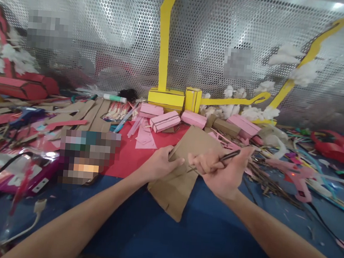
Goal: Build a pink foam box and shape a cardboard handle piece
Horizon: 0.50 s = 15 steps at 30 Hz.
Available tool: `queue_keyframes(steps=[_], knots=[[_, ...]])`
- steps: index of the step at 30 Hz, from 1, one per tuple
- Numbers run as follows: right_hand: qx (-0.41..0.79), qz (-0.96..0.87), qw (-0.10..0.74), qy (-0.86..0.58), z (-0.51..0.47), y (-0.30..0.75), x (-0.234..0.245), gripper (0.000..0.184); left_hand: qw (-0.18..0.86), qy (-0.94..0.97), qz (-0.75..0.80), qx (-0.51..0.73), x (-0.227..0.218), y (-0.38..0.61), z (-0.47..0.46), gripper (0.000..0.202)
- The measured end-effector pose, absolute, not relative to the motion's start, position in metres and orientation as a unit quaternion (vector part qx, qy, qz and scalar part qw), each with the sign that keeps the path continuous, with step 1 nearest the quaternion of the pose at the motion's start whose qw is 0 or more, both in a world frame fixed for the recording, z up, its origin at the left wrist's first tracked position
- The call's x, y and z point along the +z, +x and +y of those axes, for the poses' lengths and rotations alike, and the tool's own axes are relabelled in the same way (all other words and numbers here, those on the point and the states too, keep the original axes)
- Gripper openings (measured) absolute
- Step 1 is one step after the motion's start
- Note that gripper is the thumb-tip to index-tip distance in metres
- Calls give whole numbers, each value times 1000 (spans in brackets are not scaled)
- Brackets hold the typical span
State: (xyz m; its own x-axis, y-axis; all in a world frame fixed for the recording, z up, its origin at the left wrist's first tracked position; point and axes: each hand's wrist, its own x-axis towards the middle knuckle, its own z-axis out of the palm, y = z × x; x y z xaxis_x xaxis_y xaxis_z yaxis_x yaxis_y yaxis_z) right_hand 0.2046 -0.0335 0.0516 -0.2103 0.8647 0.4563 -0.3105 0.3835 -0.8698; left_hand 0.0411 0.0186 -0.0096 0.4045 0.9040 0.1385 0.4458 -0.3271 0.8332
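A brown cardboard piece (183, 173) lies on the blue table surface (164, 231), partly over a red sheet (131, 157). My left hand (160, 164) presses down on the cardboard's left edge, fingers curled over it. To its right, my right hand (222, 172) is closed around a thin dark pen or pencil (229, 155), its tip down on the cardboard near the left hand's fingers.
Pink paper boxes (163, 120) and yellow cardboard shapes (165, 96) with white cotton tufts stand at the back against a perforated metal wall. A pink glue gun (298, 182) and scraps lie at right. Cardboard strips, cables and pink packaging crowd the left.
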Motion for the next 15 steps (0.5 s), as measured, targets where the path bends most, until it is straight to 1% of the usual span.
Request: queue_keyframes(steps=[10, 15], knots=[[516, -587, 587, -211, -36, 196, 44, 79, 399, 741, 443, 308, -3, 43, 15, 37], [515, -591, 584, -210, -40, 197, 41, 78, 396, 743, 441, 311, -7, 42, 17, 36]])
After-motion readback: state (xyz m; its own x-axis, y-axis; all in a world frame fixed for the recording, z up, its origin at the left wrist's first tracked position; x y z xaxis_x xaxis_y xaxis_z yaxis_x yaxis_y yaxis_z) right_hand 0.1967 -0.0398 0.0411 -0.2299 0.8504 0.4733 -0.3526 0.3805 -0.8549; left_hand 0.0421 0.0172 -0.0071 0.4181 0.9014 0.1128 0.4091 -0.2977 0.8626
